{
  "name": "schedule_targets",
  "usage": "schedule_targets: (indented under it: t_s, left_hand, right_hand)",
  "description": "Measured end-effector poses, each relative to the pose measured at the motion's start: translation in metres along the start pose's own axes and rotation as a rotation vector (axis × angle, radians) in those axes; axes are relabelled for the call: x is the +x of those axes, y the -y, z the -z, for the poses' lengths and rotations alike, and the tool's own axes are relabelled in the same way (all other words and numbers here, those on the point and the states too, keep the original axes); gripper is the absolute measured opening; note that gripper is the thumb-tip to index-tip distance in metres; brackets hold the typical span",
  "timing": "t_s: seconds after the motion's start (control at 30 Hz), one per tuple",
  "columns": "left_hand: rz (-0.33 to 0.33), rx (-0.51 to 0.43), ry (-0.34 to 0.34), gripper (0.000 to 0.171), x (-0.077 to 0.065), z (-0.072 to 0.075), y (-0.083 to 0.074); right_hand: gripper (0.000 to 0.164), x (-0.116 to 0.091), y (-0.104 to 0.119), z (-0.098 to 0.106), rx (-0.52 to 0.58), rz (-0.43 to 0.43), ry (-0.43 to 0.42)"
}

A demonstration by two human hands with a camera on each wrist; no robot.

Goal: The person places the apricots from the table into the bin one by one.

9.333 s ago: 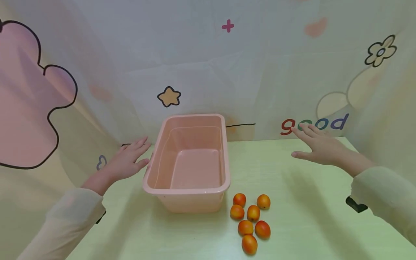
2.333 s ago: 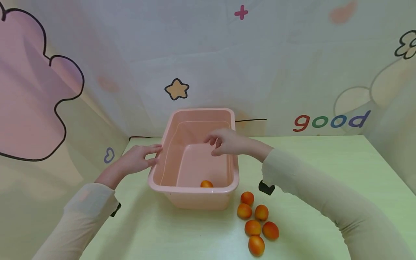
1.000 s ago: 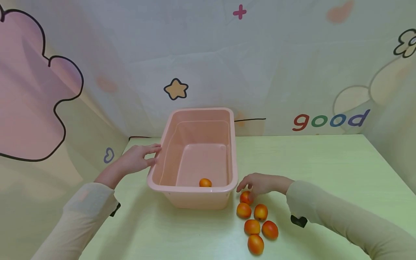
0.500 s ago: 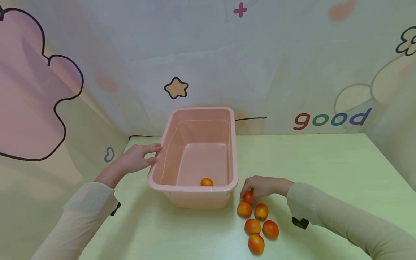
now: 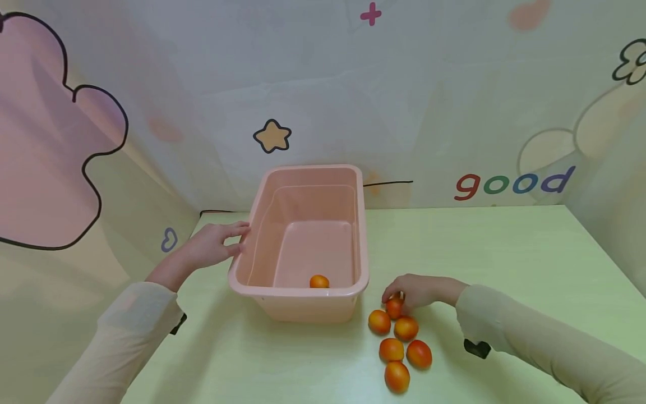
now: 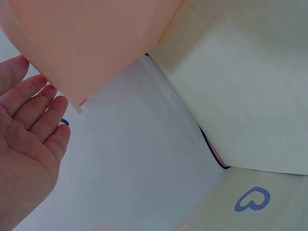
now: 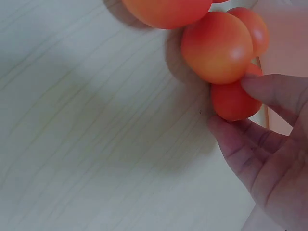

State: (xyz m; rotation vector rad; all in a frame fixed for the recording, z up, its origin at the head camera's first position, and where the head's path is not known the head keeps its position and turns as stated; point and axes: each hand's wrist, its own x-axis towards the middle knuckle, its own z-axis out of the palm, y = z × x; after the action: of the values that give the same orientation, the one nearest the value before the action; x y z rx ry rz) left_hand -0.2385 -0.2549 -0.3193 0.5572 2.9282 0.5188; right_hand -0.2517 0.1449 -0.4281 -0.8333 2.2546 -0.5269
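Observation:
A pink plastic basin (image 5: 298,307) stands left of centre on the table, with one orange-red fruit (image 5: 319,281) on its floor near the front wall. My left hand (image 5: 209,246) touches the basin's left rim, its fingers fairly straight; the left wrist view shows the fingertips against the outer edge. To the right of the basin my right hand (image 5: 418,290) pinches a small orange-red fruit (image 7: 236,100) between thumb and fingers. This fruit sits low at the table, touching a neighbouring fruit (image 7: 217,47). Fingers partly cover it in the head view.
Several more orange-red fruits, among them the front one (image 5: 397,376), lie in a loose cluster in front of the right hand. The pale green table (image 5: 494,247) meets a printed cloth backdrop (image 5: 313,101) behind the basin and at both sides.
One fruit has gone from the table cluster into the basin. The right hand has come out of the basin, taken the rearmost fruit and drawn it slightly right. The left hand stays at the rim.

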Motion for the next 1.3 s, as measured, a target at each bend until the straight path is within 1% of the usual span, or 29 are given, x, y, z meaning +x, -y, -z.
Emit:
schedule_targets:
  t_s: [0.27, 0.47, 0.67, 0.93, 1.13, 1.3]
  left_hand:
    - [-0.005, 0.01, 0.0, 0.047, 0.0, 0.001, -0.001]
    - [0.002, 0.009, 0.009, 0.047, -0.002, 0.002, -0.003]
    - [0.015, -0.003, 0.013, 0.047, -0.002, 0.002, -0.004]
    - [0.03, -0.009, 0.014, 0.048, -0.002, 0.002, -0.004]
    - [0.013, 0.004, 0.008, 0.046, -0.001, 0.001, -0.003]
    - [0.011, -0.006, 0.007, 0.047, -0.001, 0.001, -0.002]
  right_hand:
    - [0.033, -0.002, -0.004, 0.002, 0.027, -0.057, -0.024]
    - [0.03, -0.006, -0.001, 0.012, 0.054, -0.079, -0.036]
    - [0.027, -0.014, 0.009, 0.032, 0.063, -0.056, -0.061]
    - [0.025, -0.024, 0.024, 0.065, 0.004, -0.025, -0.091]
    - [0.027, -0.03, 0.037, 0.087, 0.007, -0.026, -0.108]
    - [0.028, -0.034, 0.048, 0.104, 0.007, -0.014, -0.132]
